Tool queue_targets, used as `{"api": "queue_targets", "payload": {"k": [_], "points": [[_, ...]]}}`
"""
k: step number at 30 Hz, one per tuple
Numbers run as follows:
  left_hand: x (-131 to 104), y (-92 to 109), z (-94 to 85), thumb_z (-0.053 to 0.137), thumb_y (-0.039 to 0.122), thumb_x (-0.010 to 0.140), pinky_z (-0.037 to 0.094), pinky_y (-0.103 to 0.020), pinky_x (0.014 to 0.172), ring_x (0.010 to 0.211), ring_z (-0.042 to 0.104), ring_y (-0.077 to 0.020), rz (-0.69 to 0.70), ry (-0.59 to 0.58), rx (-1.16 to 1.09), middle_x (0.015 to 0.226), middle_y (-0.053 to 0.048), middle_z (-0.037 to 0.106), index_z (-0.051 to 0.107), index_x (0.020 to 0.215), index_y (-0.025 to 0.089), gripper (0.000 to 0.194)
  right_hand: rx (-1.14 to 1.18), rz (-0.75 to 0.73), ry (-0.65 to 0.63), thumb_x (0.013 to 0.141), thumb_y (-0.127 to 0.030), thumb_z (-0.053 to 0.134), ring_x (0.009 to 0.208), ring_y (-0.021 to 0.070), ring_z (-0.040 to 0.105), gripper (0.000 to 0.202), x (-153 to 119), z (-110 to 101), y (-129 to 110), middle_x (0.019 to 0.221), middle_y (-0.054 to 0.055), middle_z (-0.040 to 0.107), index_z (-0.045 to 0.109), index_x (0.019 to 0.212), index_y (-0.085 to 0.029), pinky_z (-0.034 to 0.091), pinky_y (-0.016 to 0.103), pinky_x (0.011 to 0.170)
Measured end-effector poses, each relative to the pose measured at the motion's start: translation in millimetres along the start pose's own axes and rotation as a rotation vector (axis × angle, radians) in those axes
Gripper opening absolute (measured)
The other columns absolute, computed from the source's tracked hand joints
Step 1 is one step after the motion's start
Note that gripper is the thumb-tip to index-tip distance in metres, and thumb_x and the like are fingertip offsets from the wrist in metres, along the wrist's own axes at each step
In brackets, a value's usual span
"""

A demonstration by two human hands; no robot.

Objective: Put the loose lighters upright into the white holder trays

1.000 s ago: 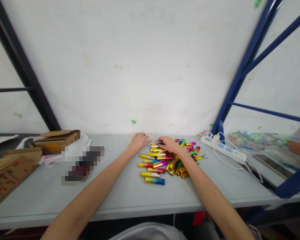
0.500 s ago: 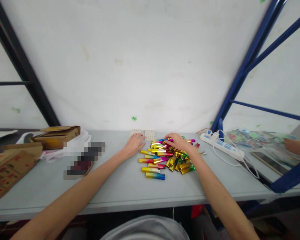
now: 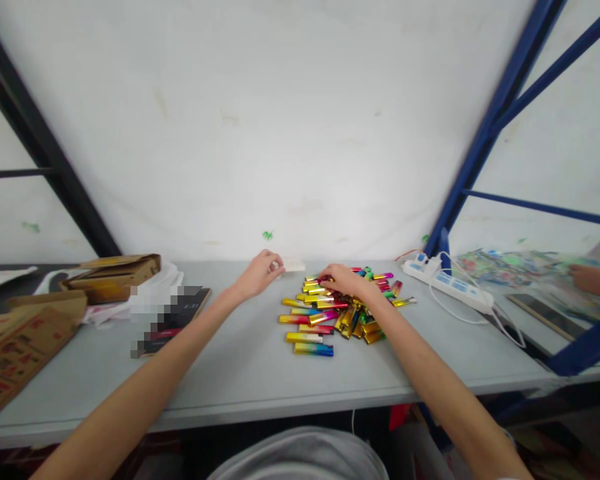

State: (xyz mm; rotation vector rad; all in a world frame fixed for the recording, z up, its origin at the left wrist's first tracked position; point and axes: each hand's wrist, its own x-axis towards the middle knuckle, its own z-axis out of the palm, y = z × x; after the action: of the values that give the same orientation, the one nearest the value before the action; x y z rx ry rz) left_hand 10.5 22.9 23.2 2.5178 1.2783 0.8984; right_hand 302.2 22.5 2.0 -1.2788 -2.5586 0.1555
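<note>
Many shiny lighters in yellow, red, blue, green and purple lie on the grey table. Several form a rough column on the left, while the others are heaped beside it. My right hand is over the far part of the pile, its fingers curled down on the lighters; the exact grip is hidden. Left of the pile, my left hand is closed in a pinch near the wall. Its fingertips are at the edge of a thin white tray, which appears tilted and partly blurred.
A white power strip with cables lies to the right, beside a blue frame post. Cardboard boxes and a dark flat box are at left. Far right, another person's hand is near plastic packets.
My left hand has gone from lying flat over the white trays to pinching at a tray's edge, slightly up and left. My right hand has shifted a little left over the lighters.
</note>
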Motion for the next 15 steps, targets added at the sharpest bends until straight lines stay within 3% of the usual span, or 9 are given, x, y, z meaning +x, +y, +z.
{"api": "queue_targets", "payload": {"k": [4,7,9,12,15], "points": [[-59.6,11.5,-61.9,0.057,0.059,0.088,0.058,-0.038,0.085,0.091,0.069,-0.0228,-0.075,-0.061,-0.092,0.103,-0.006,0.067,0.063,0.097,0.021,0.039,0.065,0.055,-0.097,0.094,-0.028,0.061,0.084,0.0217,0.070,0.027,7.0,-2.8,3.3,0.099,0.011,0.079,0.078,0.111,-0.015,0.049,0.026,0.078],[-108.6,13.5,-88.8,0.056,0.059,0.090,0.057,-0.039,0.094,0.102,0.069,-0.0244,-0.114,-0.151,-0.115,0.115,-0.007,0.070,0.065,0.100,0.023,0.038,0.088,0.049,-0.113,0.095,-0.031,0.061,0.082,0.0211,0.069,0.028,10.4,-2.8,4.5,0.097,0.010,0.079,0.078,0.110,-0.015,0.049,0.026,0.076],[-133.4,9.3,-94.6,0.056,0.057,0.091,0.058,-0.037,0.092,0.106,0.069,-0.0247,-0.119,-0.238,-0.140,0.122,-0.007,0.069,0.066,0.095,0.023,0.035,0.069,0.033,-0.103,0.096,-0.031,0.060,0.084,0.0214,0.069,0.027,10.6,-1.0,4.5,0.098,0.010,0.079,0.078,0.107,-0.015,0.049,0.027,0.078],[-155.0,1.0,-90.9,0.053,0.053,0.092,0.058,-0.037,0.093,0.103,0.070,-0.0248,-0.138,-0.342,-0.091,0.116,-0.006,0.073,0.067,0.092,0.024,0.033,0.011,0.025,-0.013,0.098,-0.032,0.057,0.092,0.0229,0.068,0.028,7.5,2.5,3.4,0.102,0.013,0.077,0.077,0.105,-0.013,0.048,0.029,0.085],[-164.3,3.6,-78.7,0.054,0.056,0.088,0.052,-0.042,0.104,0.113,0.068,-0.0283,-0.156,-0.328,0.033,0.121,-0.006,0.072,0.069,0.107,0.025,0.039,0.048,0.048,0.139,0.101,-0.031,0.052,0.094,0.0222,0.068,0.028,1.3,1.4,1.0,0.103,0.013,0.076,0.072,0.112,-0.014,0.047,0.031,0.087]]}}
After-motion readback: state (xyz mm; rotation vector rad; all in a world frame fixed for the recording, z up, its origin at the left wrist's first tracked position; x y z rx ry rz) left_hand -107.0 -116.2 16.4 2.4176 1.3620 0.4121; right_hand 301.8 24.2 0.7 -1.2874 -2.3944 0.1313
